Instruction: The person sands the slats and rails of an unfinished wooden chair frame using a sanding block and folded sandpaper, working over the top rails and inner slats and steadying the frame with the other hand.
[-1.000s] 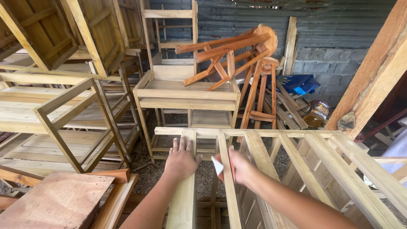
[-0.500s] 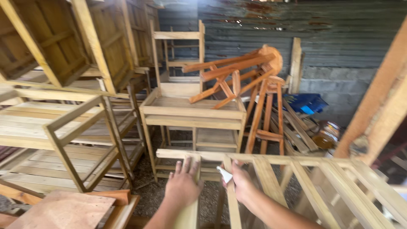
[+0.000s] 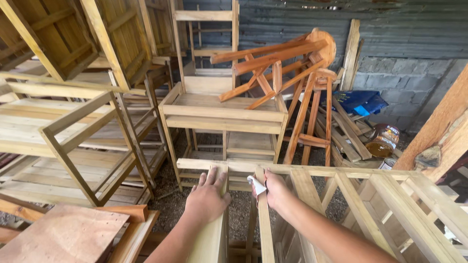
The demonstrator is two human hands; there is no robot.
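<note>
A: Right, where are the two hands?

B: Both low in the view, on a pale unfinished wooden slatted frame [image 3: 341, 195] that runs from 6 o'clock out to 4 o'clock. The left hand [image 3: 207, 197] lies flat at about 6 o'clock, fingers spread and open, palm pressed on a wide pale plank [image 3: 207, 238] of that frame; it grips nothing.

A: And the right hand?

B: The right hand [image 3: 274, 189] is just beside it, slightly toward 5 o'clock, curled over a narrow upright slat [image 3: 264, 229]. It pinches a small folded piece of white paper [image 3: 257, 185] against the slat, near where the slat meets the frame's top rail [image 3: 302, 169]. I cannot tell what kind of paper it is.

A: What lies around them?

B: At 12 o'clock, a bare wooden bench with a raised back [image 3: 222, 109], and on it a reddish-brown round-seated wooden stool [image 3: 278, 61] tipped on its side. At 9 o'clock, stacked pale wooden shelf frames [image 3: 73, 126]. At 7 o'clock, a flat reddish plywood board [image 3: 63, 236]. At 2 o'clock, a blue tarp bundle [image 3: 360, 101] against a grey block wall [image 3: 404, 83], with a brown tin can [image 3: 383, 140] on its side below.
</note>
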